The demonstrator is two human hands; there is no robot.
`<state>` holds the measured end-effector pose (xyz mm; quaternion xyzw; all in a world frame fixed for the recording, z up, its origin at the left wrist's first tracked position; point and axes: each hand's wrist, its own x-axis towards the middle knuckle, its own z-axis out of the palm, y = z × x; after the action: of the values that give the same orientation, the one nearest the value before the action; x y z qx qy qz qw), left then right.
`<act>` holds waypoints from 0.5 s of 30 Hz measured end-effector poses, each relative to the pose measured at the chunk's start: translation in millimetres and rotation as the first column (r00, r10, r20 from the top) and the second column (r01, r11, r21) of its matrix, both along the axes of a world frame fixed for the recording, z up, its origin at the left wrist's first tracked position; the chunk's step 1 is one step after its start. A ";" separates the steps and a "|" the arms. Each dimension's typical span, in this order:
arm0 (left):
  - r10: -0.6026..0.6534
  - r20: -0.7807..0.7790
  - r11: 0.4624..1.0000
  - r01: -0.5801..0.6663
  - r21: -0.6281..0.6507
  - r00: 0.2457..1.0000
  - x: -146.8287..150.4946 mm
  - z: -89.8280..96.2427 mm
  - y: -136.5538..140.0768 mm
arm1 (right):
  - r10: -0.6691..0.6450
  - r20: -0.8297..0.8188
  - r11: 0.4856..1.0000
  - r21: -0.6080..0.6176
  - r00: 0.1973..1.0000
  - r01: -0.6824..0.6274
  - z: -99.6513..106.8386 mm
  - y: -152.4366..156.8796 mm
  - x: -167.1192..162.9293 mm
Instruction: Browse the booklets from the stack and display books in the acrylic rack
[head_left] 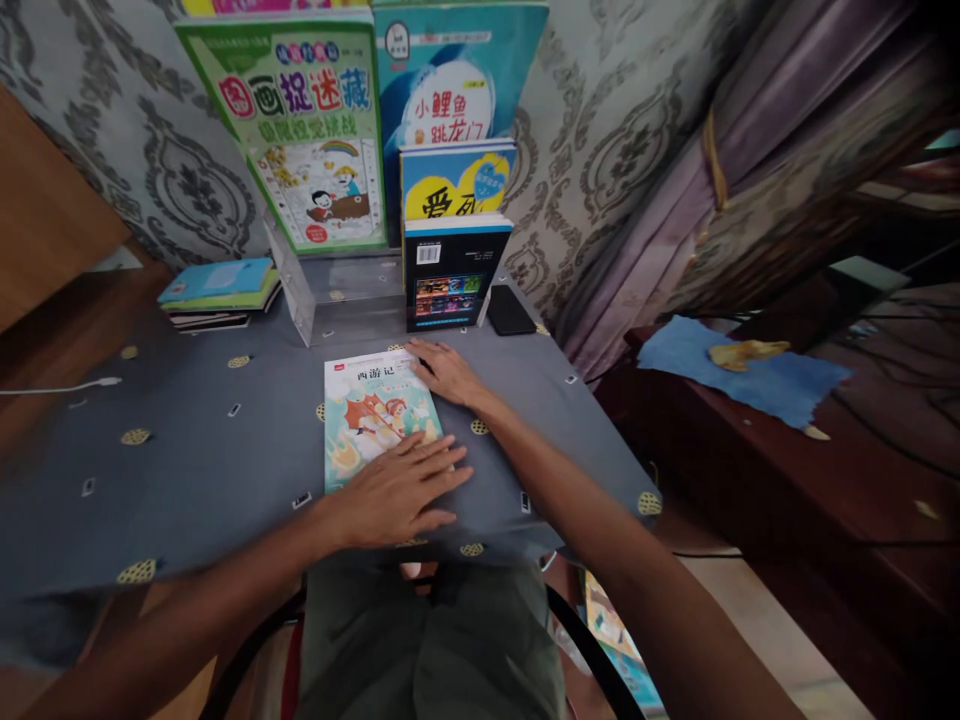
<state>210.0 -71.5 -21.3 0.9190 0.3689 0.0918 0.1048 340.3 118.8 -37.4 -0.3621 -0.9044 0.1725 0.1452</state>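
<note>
A thin storybook (pixel 358 412) with a pale, illustrated cover lies closed on the grey tablecloth (pixel 247 430) in front of me. Across its lower right part rests my left hand (pixel 401 490), palm down, with the fingers spread toward the right. My right hand (pixel 442 370) touches the book's upper right corner, its fingers stretched out and lying flat. Parts of the cover's bottom and right edges are hidden under the hands. Neither hand grips anything.
Behind the book, a clear stand (pixel 300 285) holds several upright books, among them a green picture book (pixel 330 180) and a black book (pixel 450 280). A stack of books (pixel 221 285) lies left, a dark phone-like slab (pixel 511 310) right. A white cable (pixel 67 388) crosses the left edge.
</note>
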 end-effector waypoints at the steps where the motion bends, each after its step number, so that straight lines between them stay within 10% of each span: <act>1: -0.012 0.036 1.000 0.013 -0.014 0.999 -0.1 1.9 -3.4 | -0.021 0.016 1.000 -0.002 1.000 0.021 1.2 -2.2 -0.6; 8: 0.182 0.449 0.981 -0.130 -0.143 0.875 -14.7 18.4 -4.7 | -0.065 0.065 0.998 0.019 0.996 0.064 4.0 -44.7 1.9; 15: 0.553 0.328 0.799 -0.599 0.051 0.766 -59.8 -4.3 2.7 | -0.092 0.047 0.994 0.064 0.995 0.089 1.0 -86.6 15.7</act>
<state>150.2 -68.8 -25.6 0.7416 0.6051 0.2845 0.0552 356.0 32.3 -36.4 -0.4024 -0.8953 0.1288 0.1415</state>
